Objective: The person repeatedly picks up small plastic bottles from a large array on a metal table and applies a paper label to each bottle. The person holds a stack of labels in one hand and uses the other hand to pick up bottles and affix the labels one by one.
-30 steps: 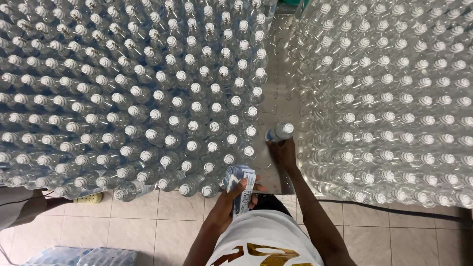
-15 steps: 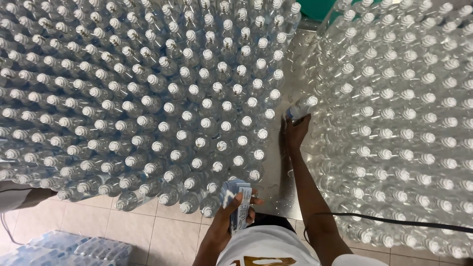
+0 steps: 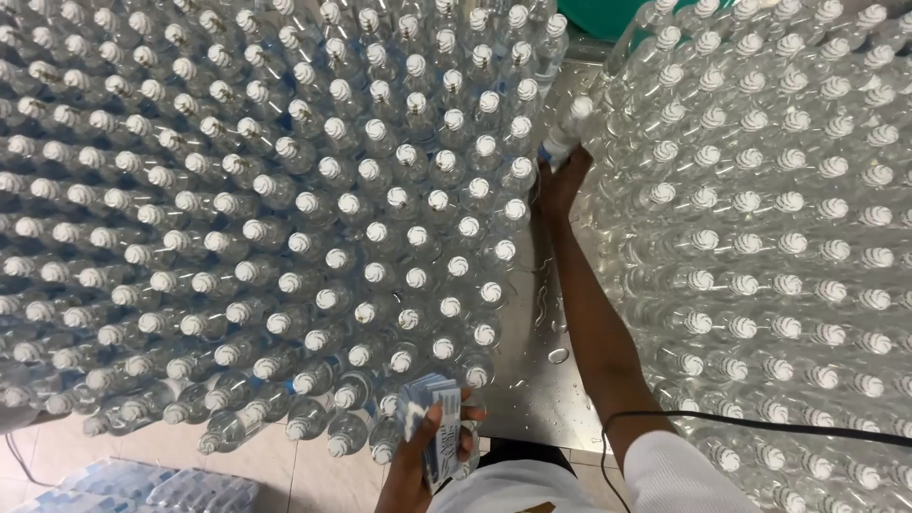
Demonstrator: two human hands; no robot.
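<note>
The right hand (image 3: 560, 180) has its grip closed on a clear bottle (image 3: 568, 131) with a white cap, far up the bare steel counter (image 3: 532, 370) strip; its fingers are mostly hidden beneath the bottle. The left hand (image 3: 423, 456) grips a stack of labels (image 3: 432, 418) at the counter's near edge. Bottle rows (image 3: 285, 190) flank the strip, cut off by the frame.

Blue-white label stack (image 3: 435, 427) bottom centre; wrapped bottle packs (image 3: 142, 486) bottom left
</note>
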